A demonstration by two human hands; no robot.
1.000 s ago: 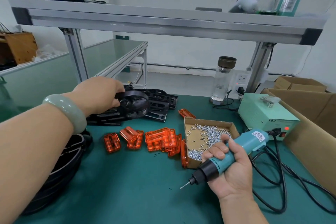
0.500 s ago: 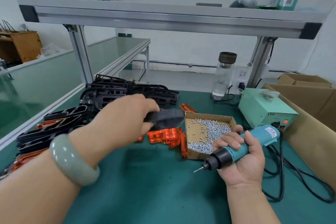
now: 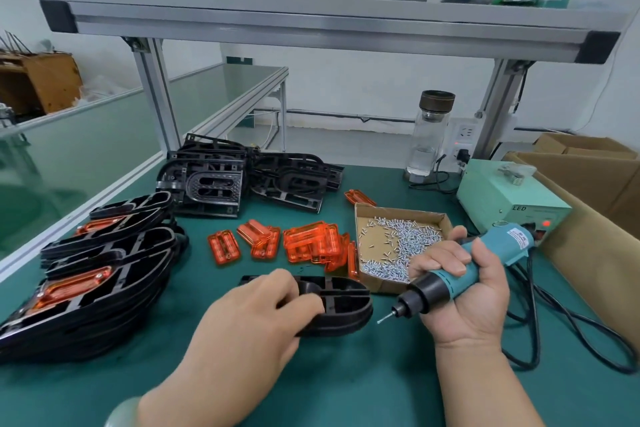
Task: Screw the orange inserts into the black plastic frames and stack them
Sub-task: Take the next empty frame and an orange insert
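The green table (image 3: pixel 346 378) carries a tall stack of finished frames (image 3: pixel 104 284) along its left side. Nearer the middle, the left hand (image 3: pixel 256 319) curls its fingers over one black frame (image 3: pixel 346 305) lying flat on the table. The right hand (image 3: pixel 467 298) is wrapped round a teal screwdriver (image 3: pixel 436 286), bit pointing towards that frame. Behind lie loose orange inserts (image 3: pixel 311 246) beside a cardboard tray of screws (image 3: pixel 401 246).

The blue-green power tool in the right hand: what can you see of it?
The electric screwdriver has a teal plastic-looking body with a white label, a black nose and a thin metal bit pointing down-left. The right hand grips it mid-body, tilted above the green mat; a black cord trails from its rear.
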